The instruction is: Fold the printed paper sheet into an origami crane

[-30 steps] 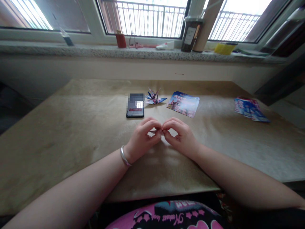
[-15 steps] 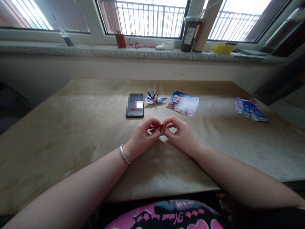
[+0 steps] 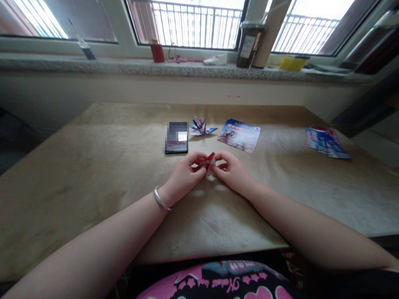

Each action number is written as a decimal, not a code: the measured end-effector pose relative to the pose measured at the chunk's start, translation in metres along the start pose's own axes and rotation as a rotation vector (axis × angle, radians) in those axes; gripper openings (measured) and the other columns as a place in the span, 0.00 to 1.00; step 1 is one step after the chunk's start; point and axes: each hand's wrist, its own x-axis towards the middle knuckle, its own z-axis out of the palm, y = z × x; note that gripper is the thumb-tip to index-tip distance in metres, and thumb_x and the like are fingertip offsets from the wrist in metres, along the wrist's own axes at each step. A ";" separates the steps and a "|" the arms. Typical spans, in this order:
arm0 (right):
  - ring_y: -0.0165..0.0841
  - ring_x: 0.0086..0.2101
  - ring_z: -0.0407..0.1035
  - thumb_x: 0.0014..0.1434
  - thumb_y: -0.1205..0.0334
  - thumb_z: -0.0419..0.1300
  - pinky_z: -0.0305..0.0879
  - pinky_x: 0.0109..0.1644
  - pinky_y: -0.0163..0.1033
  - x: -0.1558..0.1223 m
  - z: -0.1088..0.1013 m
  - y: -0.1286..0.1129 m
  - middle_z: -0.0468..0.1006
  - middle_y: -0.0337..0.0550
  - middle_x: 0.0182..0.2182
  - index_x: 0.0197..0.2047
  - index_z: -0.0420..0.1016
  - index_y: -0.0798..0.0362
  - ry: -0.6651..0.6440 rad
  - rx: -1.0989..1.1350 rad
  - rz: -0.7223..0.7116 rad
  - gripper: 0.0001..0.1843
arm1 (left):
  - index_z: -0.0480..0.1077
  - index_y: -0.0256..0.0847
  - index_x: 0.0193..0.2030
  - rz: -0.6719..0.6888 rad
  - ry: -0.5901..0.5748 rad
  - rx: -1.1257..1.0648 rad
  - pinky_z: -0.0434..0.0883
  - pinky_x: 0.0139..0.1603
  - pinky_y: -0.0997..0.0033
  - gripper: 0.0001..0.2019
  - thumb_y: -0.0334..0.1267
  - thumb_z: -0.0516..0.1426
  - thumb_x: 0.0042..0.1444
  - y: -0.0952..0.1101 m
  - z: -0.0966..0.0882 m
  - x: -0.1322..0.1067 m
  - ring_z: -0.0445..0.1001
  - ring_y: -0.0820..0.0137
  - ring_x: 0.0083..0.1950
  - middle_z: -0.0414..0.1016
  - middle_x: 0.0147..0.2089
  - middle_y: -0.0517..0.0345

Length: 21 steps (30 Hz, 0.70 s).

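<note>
Near the middle of the surface (image 3: 93, 166), a little toward its near edge, I see through the head camera both hands meeting on a red folded paper (image 3: 208, 160). The left hand (image 3: 183, 176) has its grip closed on the lower left part of the piece, thumb and fingertips pinched together. The right hand (image 3: 232, 172) pinches the other side, fingers curled in tight, so both grips are shut on the same small piece. The paper is narrow and pointed. Its long axis runs on a slant from the left fingertips up toward the far right, and the sharp tip points toward the far edge of the surface, raised above the knuckles. I cannot tell whether its underside touches the surface. A silver bracelet (image 3: 160, 199) sits on the left wrist.

Beyond the hands, toward the far edge, a phone (image 3: 176, 138) lies flat just past the left hand. A blue paper crane (image 3: 202, 126) stands just beside it, and a stack of printed sheets (image 3: 240, 135) lies near the crane on its right. Well apart, by the right edge, lies another pack of sheets (image 3: 327, 142).
</note>
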 end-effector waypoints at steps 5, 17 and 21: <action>0.29 0.34 0.70 0.54 0.56 0.61 0.71 0.34 0.33 0.001 0.000 0.005 0.73 0.41 0.36 0.35 0.71 0.53 -0.061 0.089 0.080 0.10 | 0.70 0.38 0.42 -0.055 -0.014 -0.023 0.74 0.37 0.73 0.11 0.30 0.57 0.49 -0.002 -0.001 0.002 0.74 0.71 0.38 0.75 0.37 0.57; 0.25 0.22 0.64 0.52 0.57 0.60 0.60 0.26 0.31 0.002 -0.001 0.000 0.68 0.31 0.22 0.35 0.65 0.52 -0.018 0.052 0.143 0.10 | 0.68 0.38 0.48 -0.057 -0.080 -0.118 0.73 0.47 0.67 0.17 0.36 0.62 0.51 -0.002 0.000 0.001 0.76 0.67 0.46 0.77 0.45 0.52; 0.25 0.22 0.62 0.52 0.57 0.61 0.59 0.26 0.32 0.002 -0.001 0.004 0.66 0.30 0.23 0.36 0.63 0.51 -0.003 0.039 0.133 0.12 | 0.69 0.36 0.50 -0.076 -0.071 -0.064 0.74 0.44 0.68 0.17 0.34 0.59 0.53 -0.001 -0.001 0.002 0.77 0.68 0.42 0.78 0.43 0.52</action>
